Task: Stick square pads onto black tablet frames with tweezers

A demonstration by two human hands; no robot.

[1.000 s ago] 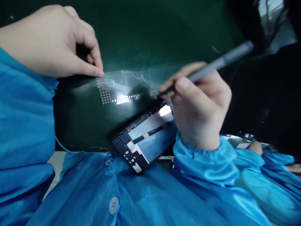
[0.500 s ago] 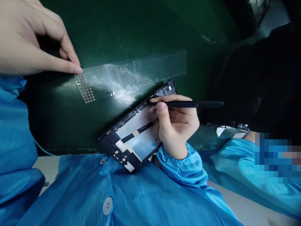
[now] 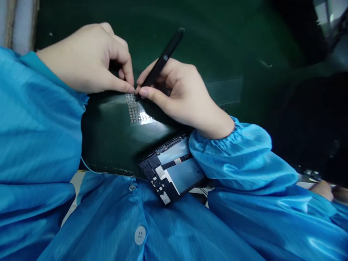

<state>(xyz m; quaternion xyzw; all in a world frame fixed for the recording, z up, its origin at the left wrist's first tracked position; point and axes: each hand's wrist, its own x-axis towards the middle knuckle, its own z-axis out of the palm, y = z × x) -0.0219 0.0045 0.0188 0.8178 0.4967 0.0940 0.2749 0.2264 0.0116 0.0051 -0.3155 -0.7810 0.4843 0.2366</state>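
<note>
So the spacing here was super tight tbh. The tip of the matte black pen-shaped tool [image 3: 163, 61] was right at the top of the little grid of small grey metallic-looking squares [image 3: 133, 113], just beside the left fingertips. Touching or hovering? Can't tell from this angle, sry.

The squares were at the left end of a long see-through plastic strip [image 3: 227, 90]. Its long axis ran L to R, tipping a bit away from the person toward the R end, w/ the middle hidden under the right hand [image 3: 187, 92]. That one had the tool gripped pencil-style, butt end pointing up and away. Left hand [image 3: 91, 59] was nearer the squares, thumb + finger pinched on the strip's top-left corner, so from there the grid was directly toward the person.

Then there's the flat black phone-like frame w/ a silvery-blue panel [image 3: 187, 177]. It was closer to the person, slanted up to the R, partly under the right sleeve [image 3: 231, 152], w/ one corner poking past the front edge afaict. Neither hand was on it.

Surface = dark green, shiny desk [image 3: 108, 148], glare by the squares. Room-wise: pretty dim, someone else's blurry hand [image 3: 322, 190] over at far R.
</note>
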